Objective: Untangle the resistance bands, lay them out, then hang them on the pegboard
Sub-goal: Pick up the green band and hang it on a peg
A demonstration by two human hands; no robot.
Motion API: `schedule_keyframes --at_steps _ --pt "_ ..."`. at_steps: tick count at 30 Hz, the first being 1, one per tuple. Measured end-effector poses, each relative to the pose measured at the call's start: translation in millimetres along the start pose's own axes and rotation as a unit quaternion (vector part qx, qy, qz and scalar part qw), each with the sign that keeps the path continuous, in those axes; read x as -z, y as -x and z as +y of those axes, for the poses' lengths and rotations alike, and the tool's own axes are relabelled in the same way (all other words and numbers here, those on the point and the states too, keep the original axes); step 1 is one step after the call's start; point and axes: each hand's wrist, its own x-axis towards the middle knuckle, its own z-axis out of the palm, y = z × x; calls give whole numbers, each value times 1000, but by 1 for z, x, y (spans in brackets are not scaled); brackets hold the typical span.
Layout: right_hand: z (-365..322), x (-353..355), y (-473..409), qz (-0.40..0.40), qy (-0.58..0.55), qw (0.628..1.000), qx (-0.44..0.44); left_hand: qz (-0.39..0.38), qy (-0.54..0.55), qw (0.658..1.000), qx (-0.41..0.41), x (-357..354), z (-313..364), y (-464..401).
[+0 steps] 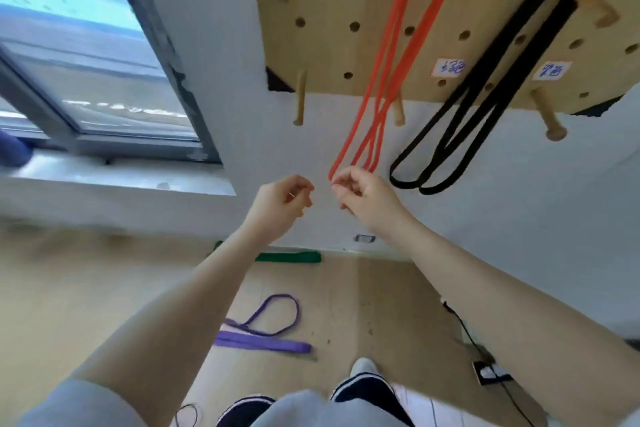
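The pegboard (332, 3) is hanging on the white wall (502, 218), with wooden pegs (300, 98) sticking out of it and small handwritten labels (449, 67) stuck between the holes.

An orange band (388, 55) is hanging from the top of the board, its strands crossing near the board's lower edge and running down to the hands. Just to its right a black band (485, 80) is hanging doubled over an upper peg, its two loops dangling below the board against the wall.

The right hand (363, 198) is reaching up to the bottom of the orange band; its grip is narrow, with thumb and fingertips pinching the lowest loop. The left hand (280, 208) is hovering just beside it, apart from the band, its fingers curling in loosely with the thumb near the forefinger and holding nothing that can be made out.

Down on the wooden floor (346, 305), a thin purple band (277, 315) is lying in a loop, and a wider purple band (263, 343) is lying flat just in front of it. A green band (291, 256) is lying along the foot of the wall. A black cable (464, 326) is trailing across the floor at the right to a small device (490, 374).

A window (86, 55) is filling the upper left.
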Motion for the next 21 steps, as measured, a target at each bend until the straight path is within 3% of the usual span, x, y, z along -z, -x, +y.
schedule_keyframes --at_steps 4,7,9,13,19,21 --pt "0 -92 -4 -102 53 991 -62 -2 1 997 81 52 -85 42" --pt "16 -151 -8 -145 86 980 -109 26 7 990 135 77 -147 63" --pt "41 -187 -8 -171 104 970 -134 6 9 986 169 76 -190 80" --pt "123 -251 -11 -218 189 943 -165 -53 2 973 224 41 -274 108" --pt "289 -345 -57 -229 257 920 -188 39 54 931 358 -53 -420 77" --pt "353 -367 -73 -219 284 916 -178 35 58 926 371 -100 -468 57"
